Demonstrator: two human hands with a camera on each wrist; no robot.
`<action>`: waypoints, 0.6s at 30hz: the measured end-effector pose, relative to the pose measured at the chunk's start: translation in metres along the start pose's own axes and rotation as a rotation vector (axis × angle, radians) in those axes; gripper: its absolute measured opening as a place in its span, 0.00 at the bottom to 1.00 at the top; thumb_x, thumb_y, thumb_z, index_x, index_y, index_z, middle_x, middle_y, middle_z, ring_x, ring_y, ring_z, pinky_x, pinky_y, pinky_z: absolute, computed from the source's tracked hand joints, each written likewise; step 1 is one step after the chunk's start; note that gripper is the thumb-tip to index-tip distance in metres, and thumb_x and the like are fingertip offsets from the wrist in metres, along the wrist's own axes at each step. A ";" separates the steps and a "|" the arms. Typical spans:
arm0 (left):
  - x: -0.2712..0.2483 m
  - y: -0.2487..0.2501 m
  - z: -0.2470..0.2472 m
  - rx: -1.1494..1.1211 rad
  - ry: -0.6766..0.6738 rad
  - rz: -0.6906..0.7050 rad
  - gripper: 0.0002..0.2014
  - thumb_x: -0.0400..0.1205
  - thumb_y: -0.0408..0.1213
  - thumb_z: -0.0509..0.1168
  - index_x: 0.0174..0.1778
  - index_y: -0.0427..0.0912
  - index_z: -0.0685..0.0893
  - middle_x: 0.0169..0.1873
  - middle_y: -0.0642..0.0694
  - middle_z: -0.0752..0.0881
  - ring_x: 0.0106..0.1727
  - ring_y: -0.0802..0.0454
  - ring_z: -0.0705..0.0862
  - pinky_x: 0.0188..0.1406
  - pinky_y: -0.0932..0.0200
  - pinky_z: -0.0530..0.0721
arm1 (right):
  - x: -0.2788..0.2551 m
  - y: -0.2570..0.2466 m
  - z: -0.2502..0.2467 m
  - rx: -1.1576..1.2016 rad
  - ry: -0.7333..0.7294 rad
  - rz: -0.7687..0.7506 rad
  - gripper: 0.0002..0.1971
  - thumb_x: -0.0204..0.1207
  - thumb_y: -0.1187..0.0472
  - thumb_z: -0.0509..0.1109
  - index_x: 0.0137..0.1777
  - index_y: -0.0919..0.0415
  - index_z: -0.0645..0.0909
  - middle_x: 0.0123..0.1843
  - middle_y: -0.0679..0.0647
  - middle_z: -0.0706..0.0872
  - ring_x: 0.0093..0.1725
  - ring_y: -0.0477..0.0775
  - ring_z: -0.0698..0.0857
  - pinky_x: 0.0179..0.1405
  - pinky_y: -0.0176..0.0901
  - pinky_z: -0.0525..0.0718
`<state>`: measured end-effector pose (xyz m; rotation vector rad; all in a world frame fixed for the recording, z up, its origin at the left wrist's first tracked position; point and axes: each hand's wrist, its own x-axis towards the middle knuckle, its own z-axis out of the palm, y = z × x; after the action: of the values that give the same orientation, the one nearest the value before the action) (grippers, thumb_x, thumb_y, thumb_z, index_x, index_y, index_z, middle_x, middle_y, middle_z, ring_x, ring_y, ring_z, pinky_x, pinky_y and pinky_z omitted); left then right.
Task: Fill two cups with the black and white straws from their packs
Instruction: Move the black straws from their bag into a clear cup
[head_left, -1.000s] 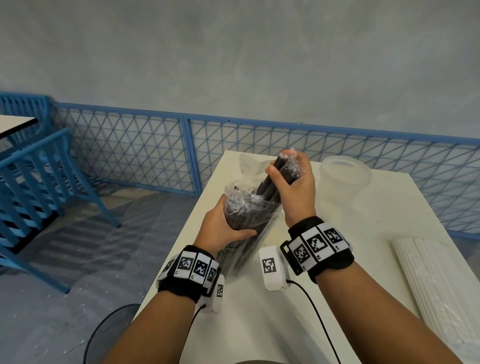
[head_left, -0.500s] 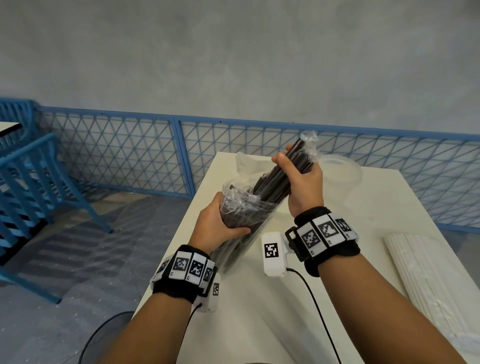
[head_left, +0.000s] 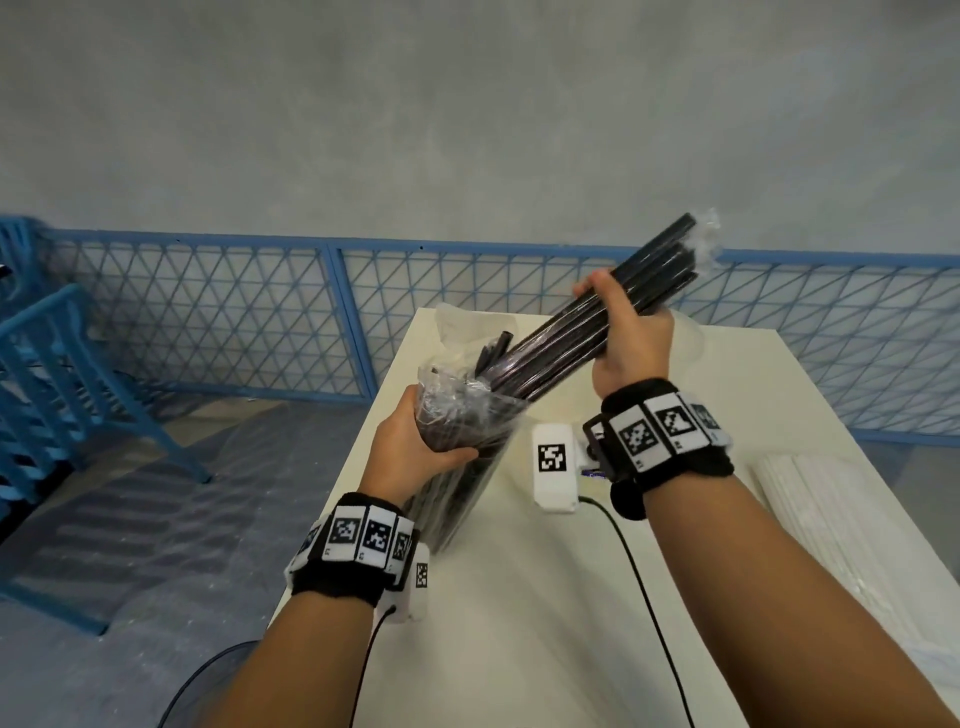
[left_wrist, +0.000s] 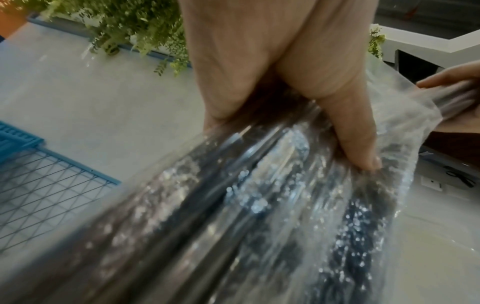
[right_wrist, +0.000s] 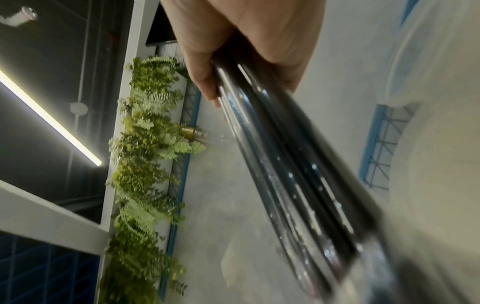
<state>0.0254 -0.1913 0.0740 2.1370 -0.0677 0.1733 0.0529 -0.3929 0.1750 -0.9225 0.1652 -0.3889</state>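
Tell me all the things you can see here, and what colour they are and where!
Black straws: one bunch, black, in the right hand, partly out of the bag.
Bag: one, clear, in the left hand, more black straws inside.
White straws: one pack, white, on the table's right side.
Cups: two, clear, at the table's far end.
Table: one, white.
Fence: blue, behind the table.
Chair: blue, on the left.
Left hand: grips the bag.
Right hand: grips the black straws.

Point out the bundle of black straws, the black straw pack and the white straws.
bundle of black straws (head_left: 561, 343), head view, mid-length.
black straw pack (head_left: 467, 415), head view, crinkled plastic mouth.
white straws (head_left: 852, 519), head view, top surface.
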 end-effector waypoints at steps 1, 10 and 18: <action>0.000 -0.002 -0.001 -0.002 0.015 -0.009 0.39 0.62 0.38 0.82 0.68 0.44 0.72 0.53 0.56 0.78 0.56 0.59 0.75 0.53 0.63 0.72 | 0.003 -0.004 -0.002 0.043 0.017 0.002 0.11 0.73 0.68 0.71 0.54 0.64 0.77 0.37 0.55 0.86 0.37 0.50 0.87 0.43 0.46 0.89; 0.002 -0.014 -0.004 -0.131 0.190 -0.073 0.39 0.63 0.34 0.82 0.70 0.40 0.73 0.55 0.51 0.81 0.57 0.56 0.78 0.56 0.62 0.75 | 0.020 -0.031 -0.020 0.134 0.273 -0.232 0.14 0.69 0.70 0.73 0.55 0.66 0.78 0.31 0.46 0.87 0.37 0.48 0.86 0.49 0.49 0.87; -0.001 -0.009 0.010 -0.250 0.171 -0.073 0.39 0.61 0.35 0.83 0.68 0.42 0.73 0.56 0.51 0.82 0.61 0.53 0.80 0.62 0.56 0.77 | 0.008 0.034 -0.028 -0.428 0.090 -0.235 0.16 0.68 0.64 0.77 0.56 0.60 0.79 0.51 0.52 0.86 0.53 0.50 0.86 0.60 0.45 0.83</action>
<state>0.0263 -0.1948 0.0604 1.8649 0.0846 0.2888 0.0606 -0.3983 0.1308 -1.3527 0.2288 -0.6281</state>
